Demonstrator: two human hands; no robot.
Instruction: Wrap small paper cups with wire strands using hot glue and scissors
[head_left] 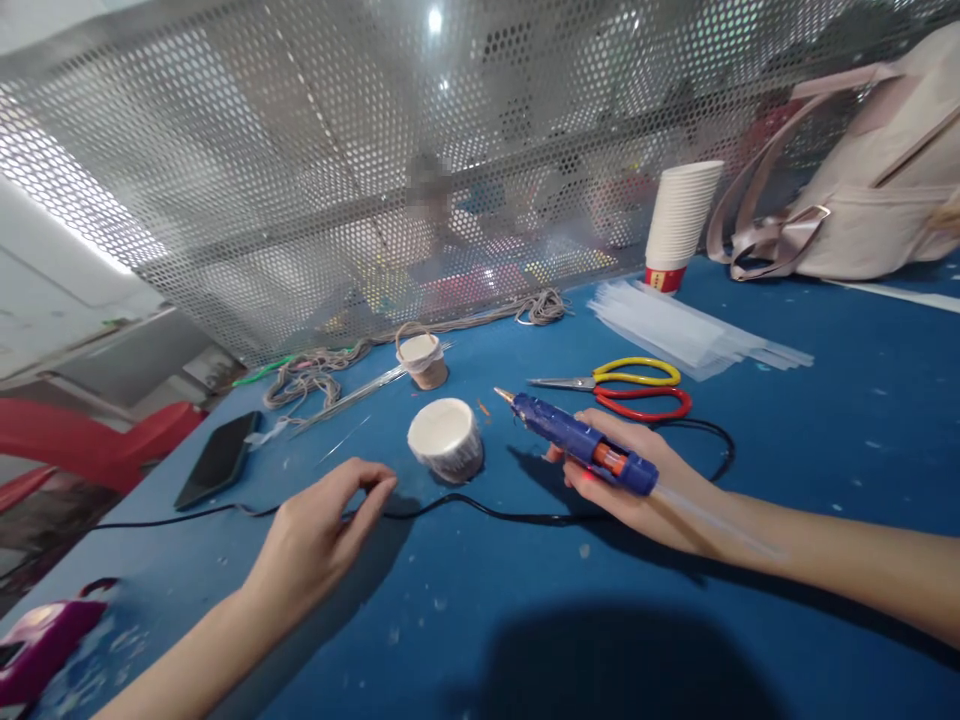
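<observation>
My right hand (pixel 637 470) is wrapped round a blue hot glue gun (pixel 559 425), its nozzle pointing to the upper left. A clear glue stick (pixel 720 520) sticks out of its back end. Left of the nozzle, a small white-topped cup (pixel 444 438) with a ragged wrapped side stands on the table, apart from both hands. My left hand (pixel 322 520) rests near that cup, fingers curled and thumb closed towards the index finger; nothing shows in it. Behind stands a smaller cup with a looped handle (pixel 424 362).
Scissors (pixel 637 385) with yellow and red handles lie beyond the glue gun. Further back are translucent strips (pixel 675 325), stacked paper cups (pixel 682 215) and a backpack (pixel 855 200). A black cable (pixel 495 513) crosses the blue table. Cord (pixel 304 380) and a phone (pixel 221 460) lie left.
</observation>
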